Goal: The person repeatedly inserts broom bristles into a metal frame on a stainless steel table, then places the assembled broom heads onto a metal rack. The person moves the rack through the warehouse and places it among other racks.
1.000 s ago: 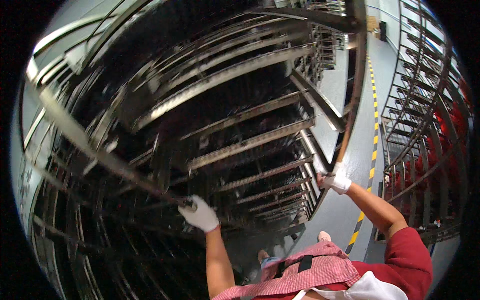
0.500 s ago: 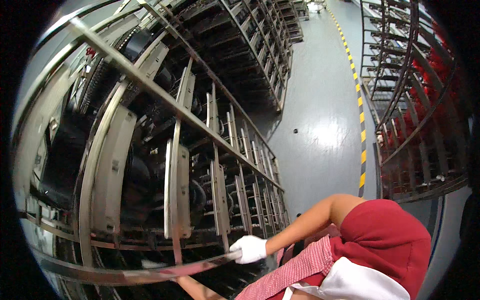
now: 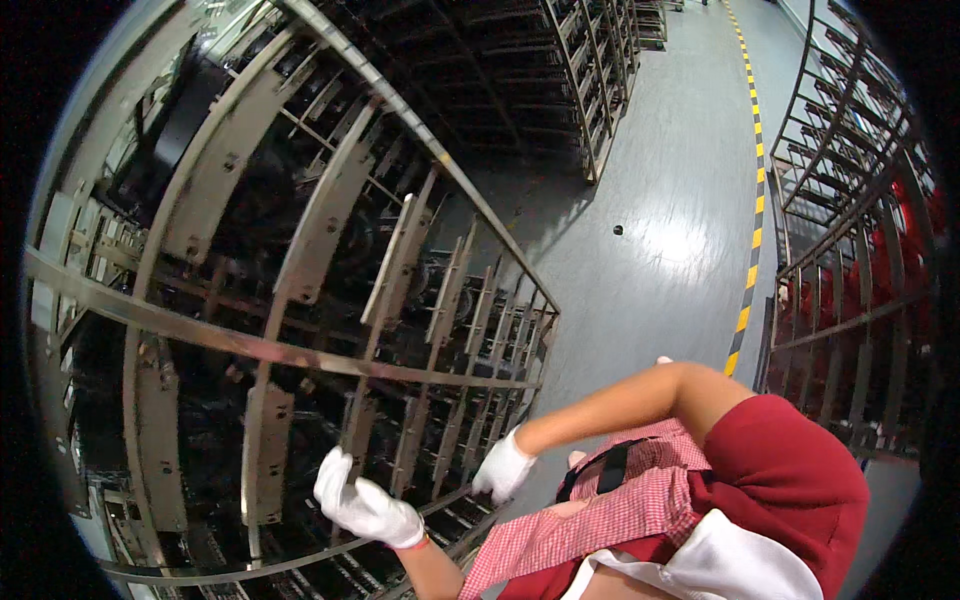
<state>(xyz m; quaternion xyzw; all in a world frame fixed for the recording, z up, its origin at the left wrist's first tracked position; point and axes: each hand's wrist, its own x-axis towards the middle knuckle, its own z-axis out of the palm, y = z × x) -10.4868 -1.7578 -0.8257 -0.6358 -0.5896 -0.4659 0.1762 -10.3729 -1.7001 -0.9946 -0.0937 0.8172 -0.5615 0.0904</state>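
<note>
I stand close against a tall metal rack (image 3: 300,330) of grey bars and flat slats, with dark machinery packed behind them. Both my hands wear white gloves.

My left hand (image 3: 362,505) is raised in front of the lower part of the rack, near its bottom rail (image 3: 300,565). Its fingers are spread apart and gently curled, and they clamp on nothing; the hand looks to hover just in front of the slats, though I cannot tell whether a fingertip brushes one.

My right hand (image 3: 503,468) reaches across my body from a bent elbow, the bare forearm coming out of a red sleeve (image 3: 790,480). It sits at the rack's right end, where the upright slats (image 3: 440,440) crowd together near the corner. The fingers are drawn together and point down toward the lower rail; whether they actually grip the metal I cannot tell, since the back of the glove hides it.

A red-and-white checked apron (image 3: 610,515) hangs below my arms. To my right runs the grey floor (image 3: 660,230) with a yellow-and-black striped line (image 3: 748,290), and beyond it another metal rack (image 3: 850,270) holding red things.
</note>
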